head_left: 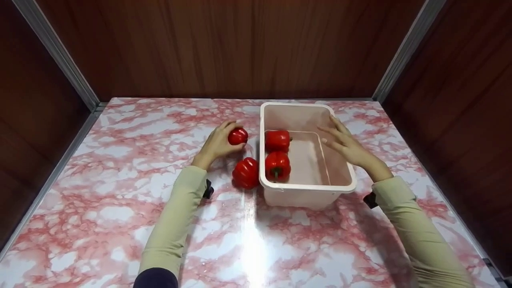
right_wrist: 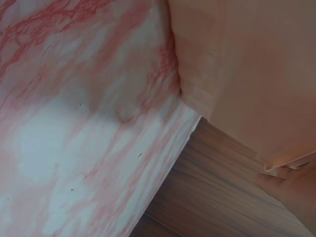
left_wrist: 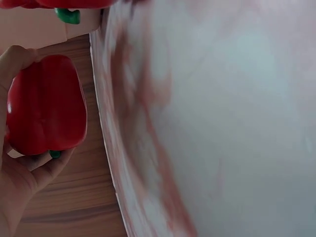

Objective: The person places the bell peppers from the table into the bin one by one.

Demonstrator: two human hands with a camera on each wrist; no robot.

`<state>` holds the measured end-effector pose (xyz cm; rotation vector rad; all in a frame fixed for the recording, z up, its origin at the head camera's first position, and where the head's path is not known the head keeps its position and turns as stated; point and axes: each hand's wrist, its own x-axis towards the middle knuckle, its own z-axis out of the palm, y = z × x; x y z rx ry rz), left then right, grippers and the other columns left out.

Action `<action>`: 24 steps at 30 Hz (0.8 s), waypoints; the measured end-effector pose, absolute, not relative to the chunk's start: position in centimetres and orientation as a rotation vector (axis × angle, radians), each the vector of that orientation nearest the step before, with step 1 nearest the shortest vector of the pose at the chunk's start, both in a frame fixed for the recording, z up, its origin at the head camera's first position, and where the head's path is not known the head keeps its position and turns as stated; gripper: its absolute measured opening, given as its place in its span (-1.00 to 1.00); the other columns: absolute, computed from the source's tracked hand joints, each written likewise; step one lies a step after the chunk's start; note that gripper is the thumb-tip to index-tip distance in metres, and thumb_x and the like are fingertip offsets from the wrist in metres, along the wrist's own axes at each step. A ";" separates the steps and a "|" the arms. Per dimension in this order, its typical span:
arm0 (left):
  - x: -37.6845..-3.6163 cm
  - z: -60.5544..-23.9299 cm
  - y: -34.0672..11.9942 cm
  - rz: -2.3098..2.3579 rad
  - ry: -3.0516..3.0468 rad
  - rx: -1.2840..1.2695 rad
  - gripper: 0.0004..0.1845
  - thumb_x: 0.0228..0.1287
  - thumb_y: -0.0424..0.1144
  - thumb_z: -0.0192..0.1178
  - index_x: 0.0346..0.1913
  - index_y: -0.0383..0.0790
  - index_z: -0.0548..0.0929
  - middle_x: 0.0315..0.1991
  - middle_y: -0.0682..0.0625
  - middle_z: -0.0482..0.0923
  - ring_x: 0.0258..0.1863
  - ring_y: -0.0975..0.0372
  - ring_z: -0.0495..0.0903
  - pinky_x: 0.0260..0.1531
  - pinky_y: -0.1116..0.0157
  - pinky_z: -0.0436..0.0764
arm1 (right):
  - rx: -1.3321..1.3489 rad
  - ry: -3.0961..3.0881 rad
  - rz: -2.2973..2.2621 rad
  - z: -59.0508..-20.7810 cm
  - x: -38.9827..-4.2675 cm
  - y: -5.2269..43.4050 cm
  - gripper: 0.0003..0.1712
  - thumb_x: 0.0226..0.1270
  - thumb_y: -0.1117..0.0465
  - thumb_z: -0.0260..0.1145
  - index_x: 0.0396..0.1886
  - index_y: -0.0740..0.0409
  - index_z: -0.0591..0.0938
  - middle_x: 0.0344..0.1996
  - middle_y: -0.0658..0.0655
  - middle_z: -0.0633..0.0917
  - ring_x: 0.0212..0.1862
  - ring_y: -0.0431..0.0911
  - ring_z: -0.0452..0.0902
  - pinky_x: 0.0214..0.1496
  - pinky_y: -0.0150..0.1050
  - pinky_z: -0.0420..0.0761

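My left hand (head_left: 221, 142) grips a red bell pepper (head_left: 238, 136), just left of the pale pink bin (head_left: 308, 187). In the left wrist view that pepper (left_wrist: 47, 106) sits between thumb and fingers, its green stem pointing down. A second red bell pepper (head_left: 246, 173) lies on the table against the bin's left side. Inside the bin, two more red peppers rest along the left wall, one farther back (head_left: 277, 140) and one nearer (head_left: 277, 165). My right hand (head_left: 347, 147) reaches over the bin's right rim, its fingers spread and holding nothing.
The bin stands on a table (head_left: 120, 216) with a red-and-white marbled top. Dark wood panels (head_left: 224, 48) rise behind and at both sides, joined by metal corner posts (head_left: 60, 56). The bin's right side is bare floor inside.
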<state>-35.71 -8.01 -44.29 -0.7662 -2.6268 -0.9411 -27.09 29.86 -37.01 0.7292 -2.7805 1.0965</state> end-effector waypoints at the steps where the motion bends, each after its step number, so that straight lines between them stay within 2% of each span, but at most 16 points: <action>1: -35.7 -44.2 -7.9 -0.944 -2.621 -0.772 -0.35 -0.03 0.01 0.35 0.18 -0.06 0.47 0.25 -0.18 0.31 0.15 -0.05 0.40 0.11 0.05 0.43 | 0.728 -2.779 1.090 -37.4 -27.4 30.1 -0.51 0.37 0.25 0.11 0.28 0.24 0.38 0.44 0.31 -0.13 0.44 0.21 -0.35 0.32 0.32 -0.20; 7: -35.6 -43.9 -7.8 -0.947 -2.602 -0.786 -0.37 -0.02 0.01 0.34 0.17 -0.07 0.48 0.22 -0.19 0.33 0.12 -0.03 0.42 0.10 0.06 0.45 | 0.740 -2.766 1.083 -38.3 -28.3 30.9 -0.50 0.38 0.15 0.12 0.29 0.10 0.39 0.46 0.23 -0.12 0.46 0.13 -0.35 0.34 0.29 -0.19; 12: -35.6 -43.9 -7.8 -0.942 -2.581 -0.787 -0.38 -0.03 0.00 0.34 0.15 -0.10 0.50 0.21 -0.20 0.35 0.11 -0.04 0.43 0.08 0.05 0.46 | 0.743 -2.768 1.086 -38.3 -28.2 30.8 -0.49 0.37 0.10 0.12 0.29 0.09 0.39 0.46 0.22 -0.12 0.46 0.11 -0.37 0.34 0.28 -0.22; 24: -35.2 -43.6 -8.0 -0.938 -2.578 -0.767 -0.37 -0.04 0.03 0.34 0.17 -0.03 0.49 0.22 -0.13 0.34 0.12 -0.04 0.43 0.05 0.04 0.48 | 0.743 -2.765 1.091 -38.2 -28.2 30.8 -0.50 0.38 0.13 0.12 0.29 0.09 0.39 0.46 0.22 -0.13 0.46 0.14 -0.36 0.33 0.30 -0.21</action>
